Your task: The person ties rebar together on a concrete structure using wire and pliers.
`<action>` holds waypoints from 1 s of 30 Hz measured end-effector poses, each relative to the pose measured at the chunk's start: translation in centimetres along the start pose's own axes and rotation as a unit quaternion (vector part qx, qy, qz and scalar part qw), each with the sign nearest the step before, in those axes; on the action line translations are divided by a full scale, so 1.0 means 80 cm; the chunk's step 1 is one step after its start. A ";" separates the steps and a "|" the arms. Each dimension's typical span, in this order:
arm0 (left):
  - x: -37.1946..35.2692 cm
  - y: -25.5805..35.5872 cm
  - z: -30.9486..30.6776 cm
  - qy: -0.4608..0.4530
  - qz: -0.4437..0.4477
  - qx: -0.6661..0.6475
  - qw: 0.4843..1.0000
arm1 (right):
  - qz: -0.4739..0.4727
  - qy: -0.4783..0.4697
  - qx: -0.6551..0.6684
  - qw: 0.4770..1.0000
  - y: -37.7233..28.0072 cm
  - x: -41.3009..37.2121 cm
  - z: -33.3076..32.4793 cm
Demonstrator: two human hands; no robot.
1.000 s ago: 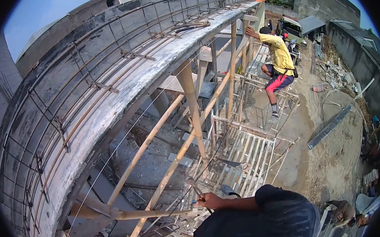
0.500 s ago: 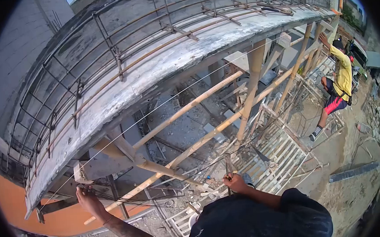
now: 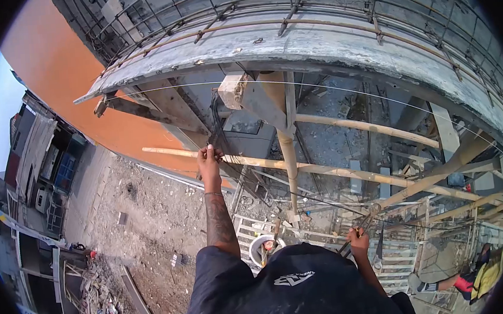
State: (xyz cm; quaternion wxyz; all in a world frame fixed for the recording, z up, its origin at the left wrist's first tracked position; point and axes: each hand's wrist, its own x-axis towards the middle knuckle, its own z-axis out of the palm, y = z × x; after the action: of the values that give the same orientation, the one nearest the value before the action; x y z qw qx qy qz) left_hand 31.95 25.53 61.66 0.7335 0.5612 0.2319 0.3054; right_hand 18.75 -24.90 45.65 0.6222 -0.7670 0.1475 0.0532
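Note:
My left hand [image 3: 209, 161] is raised with its fingers pinched together at a bundle of thin dark wires [image 3: 218, 121]. The bundle hangs beside a wooden block [image 3: 234, 90] under the formwork edge, and its loose strands trail down past my fingers. To the right and lower, my right hand [image 3: 359, 241] is closed beside a bamboo pole [image 3: 408, 191]. Something thin and dark shows at its fingers, too small to make out. A taut white string [image 3: 340, 91] runs along the formwork, above both hands.
Rebar cages [image 3: 288, 21] line the concrete formwork board [image 3: 313, 44]. Bamboo props [image 3: 288, 160] and a slatted platform [image 3: 396, 262] stand below. A white bucket [image 3: 265, 246] holds tools. A co-worker in yellow [image 3: 496, 274] is at lower right. An orange wall [image 3: 101, 97] rises at left.
The view has swung left, so the orange wall and street show more and the co-worker slips to the lower right edge. My left hand stays at the wires; my right hand stays closed.

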 end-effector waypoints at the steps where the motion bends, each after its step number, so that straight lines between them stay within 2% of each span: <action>1: -0.002 -0.023 -0.012 0.015 0.006 0.003 1.000 | 0.009 -0.003 -0.006 1.000 -0.004 -0.002 -0.001; 4: 0.001 -0.103 -0.062 0.042 -0.014 0.011 0.999 | 0.005 -0.004 -0.010 1.000 0.000 -0.007 -0.003; 6: -0.016 -0.136 -0.087 0.086 -0.100 -0.061 0.989 | 0.000 -0.005 0.029 1.000 0.022 -0.006 -0.008; 8: -0.029 -0.168 -0.110 0.111 -0.120 -0.066 0.984 | 0.024 -0.009 0.018 1.000 0.039 -0.013 -0.018; 10: -0.041 -0.199 -0.131 0.134 -0.138 -0.073 0.979 | 0.039 -0.003 0.097 0.995 0.046 -0.020 -0.025; 13: -0.065 -0.240 -0.160 0.239 -0.153 -0.112 0.952 | 0.069 -0.008 0.052 0.996 0.053 -0.026 -0.039; 14: -0.073 -0.253 -0.171 0.239 -0.160 -0.110 0.951 | 0.075 -0.005 0.048 0.996 0.054 -0.029 -0.044; 16: -0.090 -0.292 -0.203 0.297 -0.209 -0.138 0.922 | 0.071 -0.004 0.014 0.997 0.053 -0.032 -0.055; 18: -0.120 -0.327 -0.225 0.335 -0.210 -0.136 0.908 | 0.084 0.013 -0.006 0.996 0.048 -0.036 -0.060; 20: -0.157 -0.371 -0.257 0.381 -0.195 -0.158 0.890 | 0.191 0.010 -0.046 0.980 0.027 -0.042 -0.071; 21: -0.178 -0.380 -0.264 0.382 -0.198 -0.130 0.893 | 0.192 0.021 -0.047 0.980 0.037 -0.044 -0.077; 22: -0.201 -0.360 -0.240 0.364 -0.195 -0.066 0.908 | 0.198 0.032 -0.050 0.978 0.046 -0.044 -0.085; 24: -0.237 -0.333 -0.181 0.327 -0.129 -0.113 0.929 | 0.200 0.043 -0.064 0.977 0.060 -0.041 -0.095; 25: -0.257 -0.325 -0.151 0.270 -0.108 -0.079 0.954 | 0.244 0.015 -0.015 0.969 0.055 -0.038 -0.101; 26: -0.280 -0.318 -0.123 0.210 -0.087 -0.045 0.973 | 0.250 0.027 -0.012 0.968 0.044 -0.039 -0.098; 28: -0.320 -0.298 -0.071 0.117 -0.127 0.029 0.985 | 0.287 0.028 0.083 0.954 0.016 -0.041 -0.080; 30: -0.359 -0.287 -0.035 -0.015 -0.149 0.124 0.981 | 0.308 0.012 0.218 0.926 -0.002 -0.037 -0.065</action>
State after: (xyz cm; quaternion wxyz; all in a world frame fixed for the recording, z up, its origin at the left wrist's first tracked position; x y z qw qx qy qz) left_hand 14.12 2.89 38.68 0.6986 0.6115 0.3386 0.1528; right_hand 15.45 -29.45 47.74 0.7252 -0.5301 0.3918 0.1991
